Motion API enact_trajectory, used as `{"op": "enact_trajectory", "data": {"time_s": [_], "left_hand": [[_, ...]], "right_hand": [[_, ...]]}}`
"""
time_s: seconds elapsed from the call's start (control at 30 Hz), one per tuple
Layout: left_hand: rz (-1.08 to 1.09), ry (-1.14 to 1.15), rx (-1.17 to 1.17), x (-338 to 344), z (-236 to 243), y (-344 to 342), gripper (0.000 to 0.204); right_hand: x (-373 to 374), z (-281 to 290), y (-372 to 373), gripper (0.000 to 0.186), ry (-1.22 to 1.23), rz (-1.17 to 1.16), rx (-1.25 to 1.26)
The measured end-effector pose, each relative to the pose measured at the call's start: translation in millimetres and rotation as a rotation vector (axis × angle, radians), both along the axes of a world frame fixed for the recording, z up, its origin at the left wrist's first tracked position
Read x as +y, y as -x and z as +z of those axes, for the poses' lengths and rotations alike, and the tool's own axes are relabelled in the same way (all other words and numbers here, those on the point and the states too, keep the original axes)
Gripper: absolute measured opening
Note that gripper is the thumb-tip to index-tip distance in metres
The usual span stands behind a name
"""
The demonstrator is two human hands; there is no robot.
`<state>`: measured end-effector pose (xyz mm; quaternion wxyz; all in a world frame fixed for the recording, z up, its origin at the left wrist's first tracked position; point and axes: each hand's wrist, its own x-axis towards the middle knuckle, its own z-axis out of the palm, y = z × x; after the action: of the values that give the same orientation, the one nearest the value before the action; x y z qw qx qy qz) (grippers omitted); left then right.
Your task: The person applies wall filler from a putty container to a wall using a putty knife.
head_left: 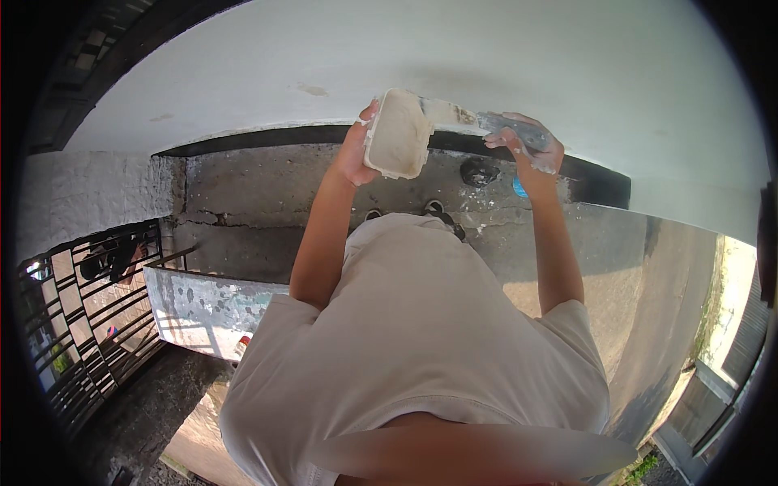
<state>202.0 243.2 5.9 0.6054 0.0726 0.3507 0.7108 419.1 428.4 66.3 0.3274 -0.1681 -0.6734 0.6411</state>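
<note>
My left hand (353, 155) is closed round the left side of a rectangular white plastic tub (399, 130), which holds a pale, smooth paste. In my right hand (545, 154) is a putty knife (454, 112) with a grey, paste-smeared handle. Its blade points left and reaches the tub's right rim; whether the tip touches the rim I cannot tell. Whitish smears mark the fingers of my right hand. Both hands are held out in front of the white wall (267, 89), which carries a few dull beige patches.
A black band (600, 180) runs along the wall's foot. On the stained concrete floor (259, 182) lie a dark bundle (479, 172) and a round blue thing (519, 187). A low, peeling wall (211, 308) and a black metal grille (97, 300) stand at the left.
</note>
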Motion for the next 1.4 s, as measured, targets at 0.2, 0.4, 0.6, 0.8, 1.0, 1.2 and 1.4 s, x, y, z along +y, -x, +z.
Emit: {"op": "enact_trajectory", "data": {"time_s": [0.2,0.4,0.6,0.8,1.0,1.2,1.4], "left_hand": [[-0.036,0.143,0.090,2.2,12.4,-4.0,0.068],[0.012,0.189,0.146,4.0,15.8,-11.7,0.070],[0.120,0.194,0.186,15.9,17.0,-22.8,0.071],[0.193,0.098,0.098,21.1,4.0,-24.0,0.069],[0.254,0.036,0.007,21.3,-16.6,-30.7,0.068],[0.197,-0.115,-0.050,11.5,-29.5,-40.5,0.067],[0.196,-0.101,-0.107,6.6,-34.1,-43.5,0.066]], "right_hand": [[1.9,-5.6,1.7,0.024,-0.084,0.021,-0.128],[-10.3,2.4,-3.3,0.019,-0.004,-0.010,-0.189],[-25.7,-2.6,-11.5,0.015,-0.077,-0.035,-0.186],[-30.7,2.5,-6.2,0.019,0.226,-0.264,-0.239],[-19.5,-20.4,-16.5,0.027,0.647,-0.348,-0.005],[-5.3,-29.0,-10.1,0.040,0.792,-0.061,0.487],[20.4,6.0,24.7,0.044,0.348,0.066,0.372]]}}
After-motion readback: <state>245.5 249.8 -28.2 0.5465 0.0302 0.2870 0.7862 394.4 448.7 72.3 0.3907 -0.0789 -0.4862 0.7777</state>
